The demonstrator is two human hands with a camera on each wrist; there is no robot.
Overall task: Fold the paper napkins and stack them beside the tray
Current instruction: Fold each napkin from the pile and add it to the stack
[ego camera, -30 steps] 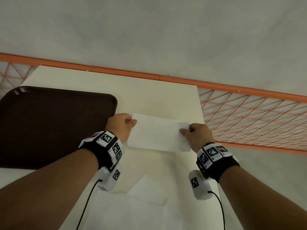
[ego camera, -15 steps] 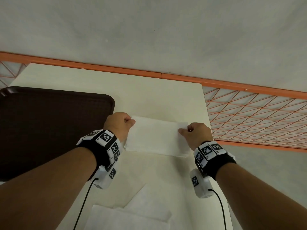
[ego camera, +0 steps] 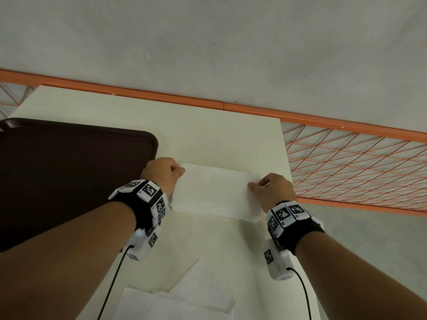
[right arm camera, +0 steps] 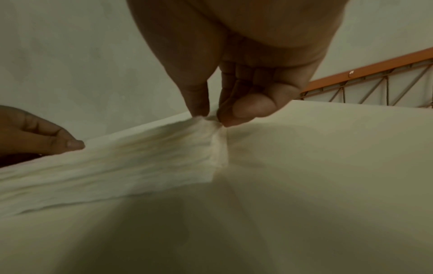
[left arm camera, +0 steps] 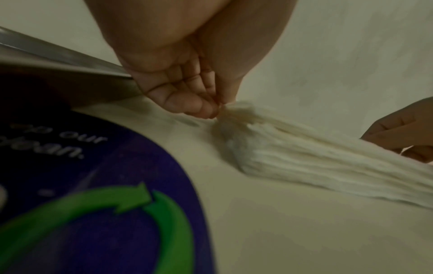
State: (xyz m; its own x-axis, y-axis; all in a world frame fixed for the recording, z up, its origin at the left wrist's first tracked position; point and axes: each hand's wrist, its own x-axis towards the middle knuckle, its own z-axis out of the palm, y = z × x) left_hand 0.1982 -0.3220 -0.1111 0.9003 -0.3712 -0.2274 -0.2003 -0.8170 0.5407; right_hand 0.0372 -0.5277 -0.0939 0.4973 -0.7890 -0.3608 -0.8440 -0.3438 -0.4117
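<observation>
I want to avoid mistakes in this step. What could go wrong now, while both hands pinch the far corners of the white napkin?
1. The left hand and right hand pinch the thin white paper napkin by small bunched corners; pulling apart may tear it.
2. It lies near the right edge of the cream table and could slide off.

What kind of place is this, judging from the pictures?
Probably a canteen or food court: a brown serving tray on a pale table, paper napkins, and a recycling sticker about keeping clean.
</observation>
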